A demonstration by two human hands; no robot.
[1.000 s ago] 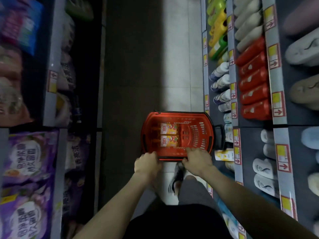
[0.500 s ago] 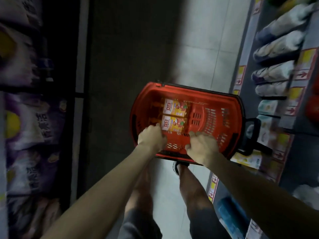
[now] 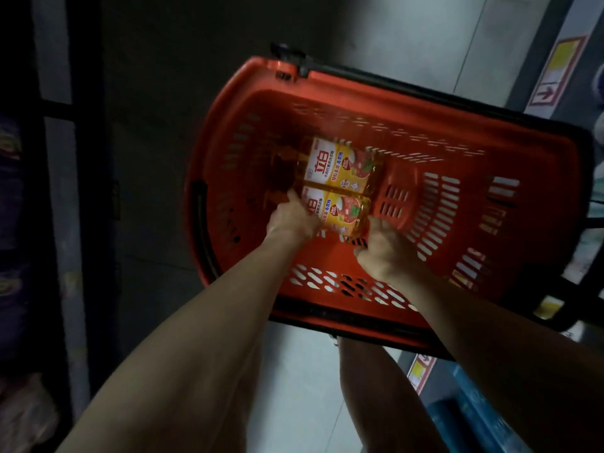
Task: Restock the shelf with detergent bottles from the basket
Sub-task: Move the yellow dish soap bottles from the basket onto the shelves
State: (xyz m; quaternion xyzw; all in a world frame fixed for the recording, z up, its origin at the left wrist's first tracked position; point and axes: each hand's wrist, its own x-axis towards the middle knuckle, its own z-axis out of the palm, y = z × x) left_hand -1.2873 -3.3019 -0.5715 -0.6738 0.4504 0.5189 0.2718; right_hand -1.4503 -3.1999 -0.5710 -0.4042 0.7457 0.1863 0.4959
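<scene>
A red plastic basket (image 3: 441, 204) with a black handle stands on the aisle floor below me. Two detergent bottles with yellow and white labels lie side by side on its bottom: the far bottle (image 3: 340, 166) and the near bottle (image 3: 340, 212). Both my hands are inside the basket. My left hand (image 3: 292, 220) grips the left end of the near bottle. My right hand (image 3: 382, 246) is at that bottle's right end, with its fingers curled against it. The bottle's caps and necks are in dark shadow.
The shelf with yellow price tags (image 3: 560, 75) runs along the right edge. A dark rack of purple packs (image 3: 13, 223) lines the left side. My bare legs (image 3: 369, 387) stand just behind the basket. Grey floor tiles (image 3: 408, 34) stretch ahead.
I have bent down closer to the basket. Both hands went from its near rim down inside to the near bottle.
</scene>
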